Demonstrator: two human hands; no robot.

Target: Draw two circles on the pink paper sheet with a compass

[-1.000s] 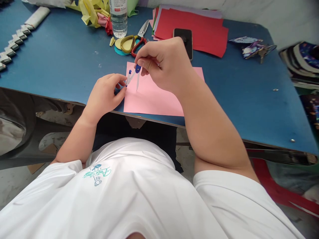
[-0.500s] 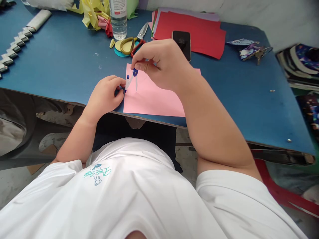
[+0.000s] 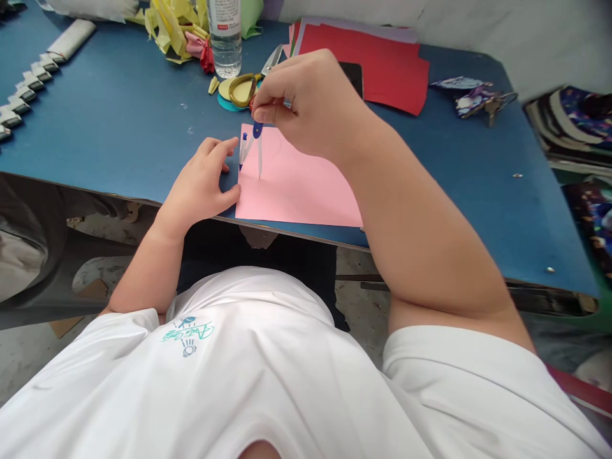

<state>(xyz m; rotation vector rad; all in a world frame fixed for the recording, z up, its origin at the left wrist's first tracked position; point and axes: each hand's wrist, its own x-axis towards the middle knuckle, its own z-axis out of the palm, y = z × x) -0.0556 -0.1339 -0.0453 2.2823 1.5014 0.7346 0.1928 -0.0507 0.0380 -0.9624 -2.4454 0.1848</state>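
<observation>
A pink sheet of paper [image 3: 301, 191] lies at the near edge of the blue table [image 3: 119, 134]. My right hand [image 3: 310, 105] pinches the top of a blue and silver drawing compass [image 3: 253, 150], which stands upright with its point on the sheet's left part. A faint curved line shows on the paper beside it. My left hand [image 3: 203, 182] rests on the table at the sheet's left edge, fingers loosely spread, fingertips close to the compass leg and holding nothing.
Behind my right hand lie scissors [image 3: 255, 80] with red and yellow handles, a water bottle [image 3: 224, 35], yellow paper scraps [image 3: 169, 29], red sheets [image 3: 382, 57] and a partly hidden phone [image 3: 352, 73]. Folded grey paper pieces [image 3: 23, 95] line the far left; keys [image 3: 482, 102] lie right.
The compass legs have closed up and it now stands more upright on the paper. My left fingers have let go of its leg and spread out. My right hand has lifted slightly.
</observation>
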